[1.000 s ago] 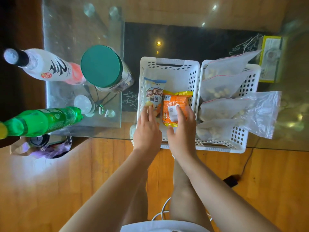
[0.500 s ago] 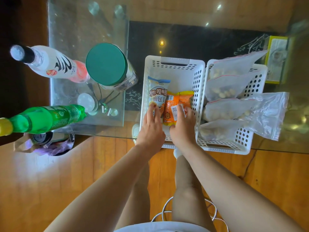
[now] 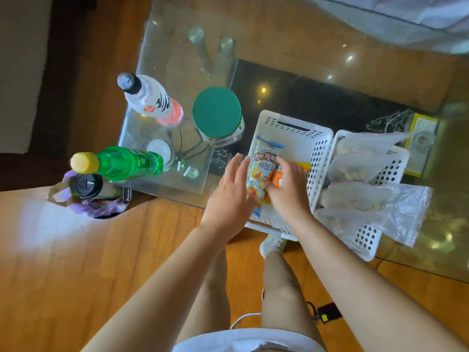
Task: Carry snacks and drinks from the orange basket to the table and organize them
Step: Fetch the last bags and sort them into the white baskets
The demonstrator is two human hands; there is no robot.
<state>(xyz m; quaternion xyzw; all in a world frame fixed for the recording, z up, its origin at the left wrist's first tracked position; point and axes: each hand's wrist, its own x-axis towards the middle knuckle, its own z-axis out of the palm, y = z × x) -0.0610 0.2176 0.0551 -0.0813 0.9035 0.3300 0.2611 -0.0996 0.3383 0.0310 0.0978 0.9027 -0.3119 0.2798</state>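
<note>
A white perforated basket (image 3: 291,128) stands on the glass table (image 3: 304,41). In it a pale blue snack packet (image 3: 264,161) with Chinese lettering stands tilted between my hands. An orange packet (image 3: 303,166) lies to its right, mostly hidden under my right hand. My left hand (image 3: 231,191) has straight fingers laid along the blue packet's left edge. My right hand (image 3: 286,189) has its fingers curled over the orange packet, with the thumb against the blue packet's lower part.
A second white basket (image 3: 396,158) to the right holds several clear bags (image 3: 360,163) that spill over its rim. Left on the table stand a white-pink bottle (image 3: 152,100), a green-lidded jar (image 3: 217,115) and a green bottle (image 3: 121,162). A lidded cup (image 3: 86,186) sits in a bag on the floor.
Both hands reached deeper into the basket. The blue packet is now tilted up between them, and my right hand covers more of the orange packet. The camera view shifted right.
</note>
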